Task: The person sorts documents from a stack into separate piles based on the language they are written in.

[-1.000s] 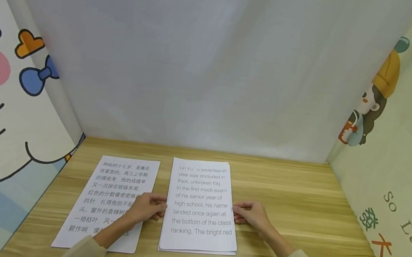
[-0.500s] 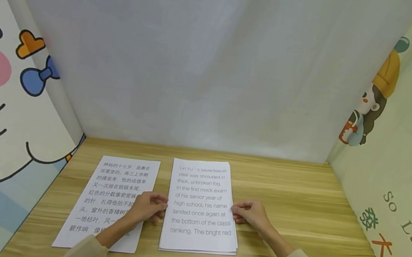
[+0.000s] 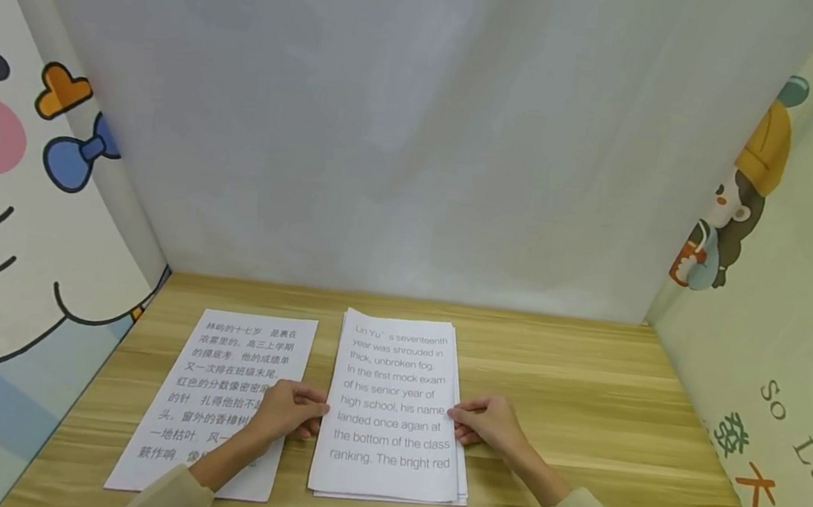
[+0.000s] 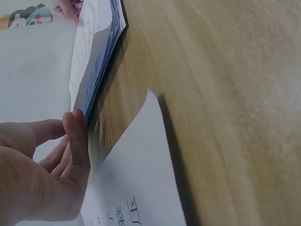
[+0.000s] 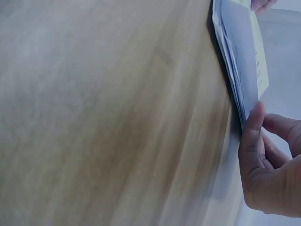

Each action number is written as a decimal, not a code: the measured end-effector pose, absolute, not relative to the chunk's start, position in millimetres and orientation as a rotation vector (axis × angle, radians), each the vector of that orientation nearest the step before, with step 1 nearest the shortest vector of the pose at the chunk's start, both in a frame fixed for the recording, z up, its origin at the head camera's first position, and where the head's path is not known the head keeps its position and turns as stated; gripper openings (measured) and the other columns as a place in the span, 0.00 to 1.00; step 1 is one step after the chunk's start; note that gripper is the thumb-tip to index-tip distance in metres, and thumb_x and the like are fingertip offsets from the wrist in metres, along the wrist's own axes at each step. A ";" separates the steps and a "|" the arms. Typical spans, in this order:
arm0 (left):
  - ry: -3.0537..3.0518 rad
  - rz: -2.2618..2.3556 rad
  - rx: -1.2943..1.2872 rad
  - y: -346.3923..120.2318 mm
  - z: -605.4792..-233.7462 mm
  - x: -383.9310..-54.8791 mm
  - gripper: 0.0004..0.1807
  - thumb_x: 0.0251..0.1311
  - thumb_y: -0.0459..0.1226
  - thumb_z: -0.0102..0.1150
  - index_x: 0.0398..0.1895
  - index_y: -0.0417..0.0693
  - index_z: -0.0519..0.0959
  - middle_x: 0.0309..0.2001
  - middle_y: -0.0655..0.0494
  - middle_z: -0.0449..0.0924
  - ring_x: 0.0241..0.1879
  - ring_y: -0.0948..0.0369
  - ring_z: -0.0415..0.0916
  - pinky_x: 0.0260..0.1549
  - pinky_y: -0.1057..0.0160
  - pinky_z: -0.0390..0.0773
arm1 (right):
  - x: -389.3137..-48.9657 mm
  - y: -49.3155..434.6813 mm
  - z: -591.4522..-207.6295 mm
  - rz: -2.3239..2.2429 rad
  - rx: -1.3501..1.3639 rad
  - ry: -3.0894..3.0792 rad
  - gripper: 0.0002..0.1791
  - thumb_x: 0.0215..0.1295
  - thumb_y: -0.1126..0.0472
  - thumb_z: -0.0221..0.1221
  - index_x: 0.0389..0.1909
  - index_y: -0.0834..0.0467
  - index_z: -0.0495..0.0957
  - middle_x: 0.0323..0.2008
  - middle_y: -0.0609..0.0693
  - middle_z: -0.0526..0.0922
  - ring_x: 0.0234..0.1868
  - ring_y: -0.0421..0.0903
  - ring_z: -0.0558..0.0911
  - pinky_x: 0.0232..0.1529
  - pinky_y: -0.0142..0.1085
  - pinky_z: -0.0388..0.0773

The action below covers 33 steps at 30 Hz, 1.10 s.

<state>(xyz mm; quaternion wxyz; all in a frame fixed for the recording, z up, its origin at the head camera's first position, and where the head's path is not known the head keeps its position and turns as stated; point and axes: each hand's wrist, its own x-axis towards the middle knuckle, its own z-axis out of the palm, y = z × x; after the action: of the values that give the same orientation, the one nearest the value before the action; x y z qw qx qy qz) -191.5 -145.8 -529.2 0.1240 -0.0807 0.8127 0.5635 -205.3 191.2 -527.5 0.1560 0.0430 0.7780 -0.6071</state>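
Note:
The top sheet (image 3: 382,481), printed in large English text, lies over a paper stack (image 3: 463,483) at the middle of the table. My left hand (image 3: 291,412) pinches its left edge between thumb and fingers. On the opposite edge, my right hand (image 3: 495,428) pinches the same sheet with thumb and forefinger. In the left wrist view, this side of the sheet (image 4: 98,44) bows up from the layered pages under it. A sheet with Chinese text (image 3: 247,352) lies flat at left, partly covered by my left hand and forearm.
The wooden table (image 3: 572,378) extends right of the stack. A pale curtain (image 3: 418,139) closes off the back. Printed cartoon panels stand on both sides, a white figure (image 3: 4,261) at left and a small girl (image 3: 732,197) at right.
The top sheet has shifted slightly left and risen at its edges, baring more of the pages at the right. My right hand has moved a little left with it.

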 end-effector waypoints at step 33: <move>2.272 1.732 -0.141 -115.5 -509.4 -189.9 0.10 0.63 0.32 0.65 0.44 0.34 0.83 0.29 0.51 0.87 0.24 0.62 0.82 0.26 0.68 0.83 | -199.7 231.8 -512.8 -1.742 0.100 2.332 0.15 0.68 0.66 0.64 0.47 0.77 0.81 0.30 0.53 0.89 0.26 0.39 0.85 0.32 0.33 0.87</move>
<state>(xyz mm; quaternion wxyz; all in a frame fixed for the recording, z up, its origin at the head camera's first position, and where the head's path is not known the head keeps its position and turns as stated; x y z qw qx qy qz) -189.9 -115.5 -509.4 0.1402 -0.0489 0.7865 0.5994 -199.7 231.8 -512.8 0.1145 0.0342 0.7954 -0.5942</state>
